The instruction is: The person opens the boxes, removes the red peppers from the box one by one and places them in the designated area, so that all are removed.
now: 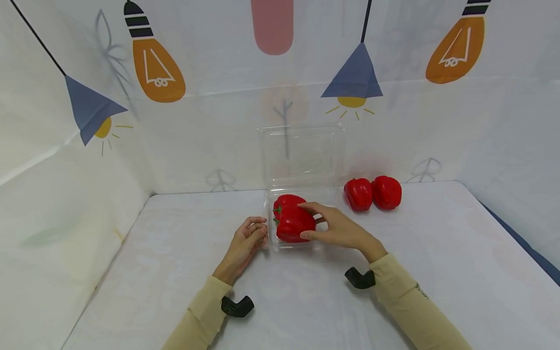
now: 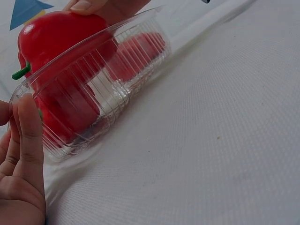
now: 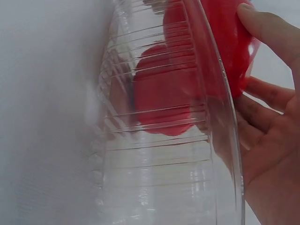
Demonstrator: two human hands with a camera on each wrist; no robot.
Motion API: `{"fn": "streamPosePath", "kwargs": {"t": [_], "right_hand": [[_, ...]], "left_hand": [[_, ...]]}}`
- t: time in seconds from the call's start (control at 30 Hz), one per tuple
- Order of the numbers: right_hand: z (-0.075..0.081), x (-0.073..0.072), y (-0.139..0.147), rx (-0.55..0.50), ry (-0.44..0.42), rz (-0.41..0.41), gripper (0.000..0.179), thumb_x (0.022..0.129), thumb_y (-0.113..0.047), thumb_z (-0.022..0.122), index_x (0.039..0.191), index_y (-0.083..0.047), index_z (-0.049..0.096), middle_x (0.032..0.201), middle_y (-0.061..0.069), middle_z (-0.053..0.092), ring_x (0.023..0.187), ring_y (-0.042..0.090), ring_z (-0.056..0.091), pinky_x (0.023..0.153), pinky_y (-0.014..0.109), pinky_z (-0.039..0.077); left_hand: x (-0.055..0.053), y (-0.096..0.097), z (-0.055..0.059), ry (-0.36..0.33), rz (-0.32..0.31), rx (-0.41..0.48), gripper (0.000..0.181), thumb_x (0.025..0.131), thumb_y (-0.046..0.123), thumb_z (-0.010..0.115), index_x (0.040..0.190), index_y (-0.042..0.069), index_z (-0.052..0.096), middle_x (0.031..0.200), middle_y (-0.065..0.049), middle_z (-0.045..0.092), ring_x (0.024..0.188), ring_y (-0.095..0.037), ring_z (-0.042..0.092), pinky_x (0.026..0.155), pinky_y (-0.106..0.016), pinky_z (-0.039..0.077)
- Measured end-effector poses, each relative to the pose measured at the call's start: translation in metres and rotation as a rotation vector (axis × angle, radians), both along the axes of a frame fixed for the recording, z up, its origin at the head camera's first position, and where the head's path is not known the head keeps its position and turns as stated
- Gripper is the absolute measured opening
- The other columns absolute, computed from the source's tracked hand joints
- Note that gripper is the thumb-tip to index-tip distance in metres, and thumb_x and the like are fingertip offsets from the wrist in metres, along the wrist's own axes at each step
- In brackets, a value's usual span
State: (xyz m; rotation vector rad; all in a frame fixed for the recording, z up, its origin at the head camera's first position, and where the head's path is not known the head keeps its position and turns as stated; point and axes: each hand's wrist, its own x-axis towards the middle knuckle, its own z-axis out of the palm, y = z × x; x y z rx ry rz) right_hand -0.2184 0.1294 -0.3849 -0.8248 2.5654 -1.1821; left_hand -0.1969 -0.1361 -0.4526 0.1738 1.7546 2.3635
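Grasped in the right hand, a red pepper is over the clear container, whose edge, left of that grip, the left hand pinches. Probably light, firm and slick, it suits a hold round its broad body, off the stem.

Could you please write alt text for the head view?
A right hand holds a red bell pepper at an open clear box with another pepper inside, while the left hand holds the box's left edge. Two more peppers sit to the right on the white table.
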Motion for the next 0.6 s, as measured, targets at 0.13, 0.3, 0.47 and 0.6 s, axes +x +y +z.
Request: {"fn": "streamPosePath", "kwargs": {"t": [0.13,0.3,0.47,0.6], "right_hand": [[0.002,0.001,0.002,-0.010,-0.013,0.004,0.073,0.076,-0.040,0.076,0.139,-0.027,0.041,0.129,-0.004,0.053,0.116,0.019,0.052,0.089,0.042,0.054],[0.006,0.001,0.007,-0.017,-0.025,0.017,0.075,0.077,-0.040,0.076,0.141,-0.026,0.039,0.130,-0.004,0.052,0.115,0.020,0.051,0.091,0.042,0.053],[0.010,0.002,0.013,0.001,-0.030,0.013,0.078,0.077,-0.041,0.075,0.143,-0.030,0.034,0.130,-0.005,0.049,0.116,0.020,0.049,0.091,0.040,0.053],[0.013,0.002,0.017,0.008,-0.050,0.002,0.080,0.077,-0.041,0.075,0.144,-0.035,0.031,0.132,-0.004,0.046,0.117,0.021,0.048,0.090,0.040,0.053]], "left_hand": [[0.001,0.000,0.001,0.002,0.005,-0.003,0.038,0.093,0.008,0.057,0.125,-0.004,0.039,0.088,0.003,0.059,0.069,-0.006,0.056,0.062,-0.018,0.052],[0.001,0.000,0.001,0.007,0.005,0.003,0.036,0.094,0.008,0.056,0.123,-0.003,0.040,0.086,0.007,0.058,0.069,-0.005,0.056,0.061,-0.017,0.052],[0.001,0.000,0.000,0.013,0.004,0.011,0.032,0.093,0.009,0.057,0.121,0.001,0.042,0.085,0.008,0.058,0.069,-0.004,0.056,0.061,-0.017,0.052],[0.001,0.001,0.000,0.015,0.004,0.022,0.031,0.093,0.009,0.057,0.120,0.002,0.043,0.085,0.008,0.058,0.069,-0.005,0.056,0.060,-0.018,0.052]]}}
